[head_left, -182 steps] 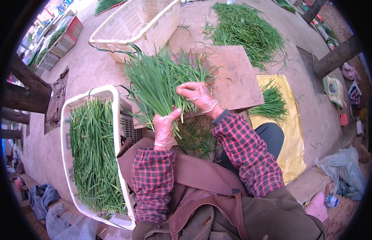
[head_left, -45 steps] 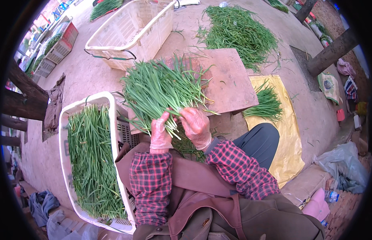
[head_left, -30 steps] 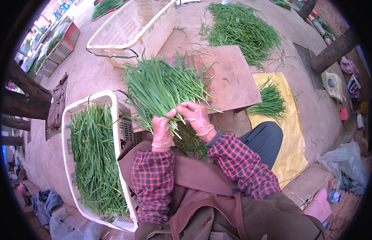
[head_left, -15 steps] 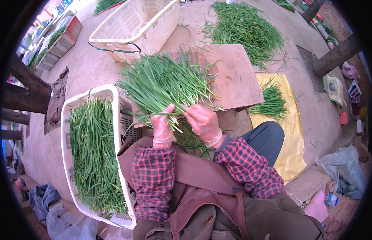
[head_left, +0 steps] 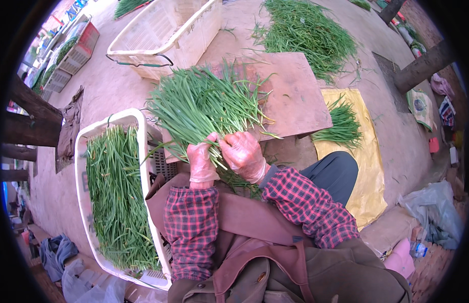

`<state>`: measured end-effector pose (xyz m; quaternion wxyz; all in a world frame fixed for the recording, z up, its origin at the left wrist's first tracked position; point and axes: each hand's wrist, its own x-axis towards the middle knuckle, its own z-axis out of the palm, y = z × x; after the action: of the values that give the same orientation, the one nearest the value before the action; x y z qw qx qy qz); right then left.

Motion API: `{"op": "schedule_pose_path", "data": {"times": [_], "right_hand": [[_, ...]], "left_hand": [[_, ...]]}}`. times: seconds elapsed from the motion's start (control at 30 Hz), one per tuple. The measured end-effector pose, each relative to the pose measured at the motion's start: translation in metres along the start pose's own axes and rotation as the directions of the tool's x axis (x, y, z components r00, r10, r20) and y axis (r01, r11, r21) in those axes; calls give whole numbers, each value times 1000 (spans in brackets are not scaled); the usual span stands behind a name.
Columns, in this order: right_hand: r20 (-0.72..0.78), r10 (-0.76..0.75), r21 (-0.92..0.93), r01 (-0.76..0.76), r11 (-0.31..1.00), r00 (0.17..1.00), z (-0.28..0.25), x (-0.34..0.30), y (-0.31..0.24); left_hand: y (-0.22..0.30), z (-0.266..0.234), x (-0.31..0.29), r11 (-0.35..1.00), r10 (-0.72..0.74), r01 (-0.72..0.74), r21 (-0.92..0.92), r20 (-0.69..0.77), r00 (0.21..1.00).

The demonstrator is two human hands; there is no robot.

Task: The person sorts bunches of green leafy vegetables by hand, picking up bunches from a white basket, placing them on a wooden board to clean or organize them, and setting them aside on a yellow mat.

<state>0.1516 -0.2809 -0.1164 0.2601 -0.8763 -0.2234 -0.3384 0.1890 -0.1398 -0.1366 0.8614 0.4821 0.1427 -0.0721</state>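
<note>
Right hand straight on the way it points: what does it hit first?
Likely the green bunch near its stem ends, held in the left hand; the right hand looks close to touching it. Depth is unclear from one view.

The low reddish board [head_left: 297, 96] supports green stalks [head_left: 237, 98] across its left portion. The floor [head_left: 111, 81] carries: stalk-filled crate [head_left: 141, 139], left; pale crate [head_left: 196, 45], far left; stalk heap [head_left: 307, 38], far right; yellow sheet [head_left: 368, 169], right.
</note>
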Motion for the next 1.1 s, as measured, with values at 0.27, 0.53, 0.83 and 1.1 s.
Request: {"op": "schedule_pose_path", "data": {"times": [0.27,0.53,0.83,1.1], "right_hand": [[-93,723,447,-620,645,685,-29,32,52],[179,628,-220,-591,776,757,-19,-22,120],[52,698,192,-693,695,714,-5,-29,95],[-89,547,273,-508,817,832,-26,8,24]], "left_hand": [[7,-4,8,998,-21,17,-58,-83,996],[11,-3,4,988,-99,103,-119,34,994],[9,3,4,975,-113,122,-185,59,992],[6,9,0,978,-97,118,-175,124,988]]}}
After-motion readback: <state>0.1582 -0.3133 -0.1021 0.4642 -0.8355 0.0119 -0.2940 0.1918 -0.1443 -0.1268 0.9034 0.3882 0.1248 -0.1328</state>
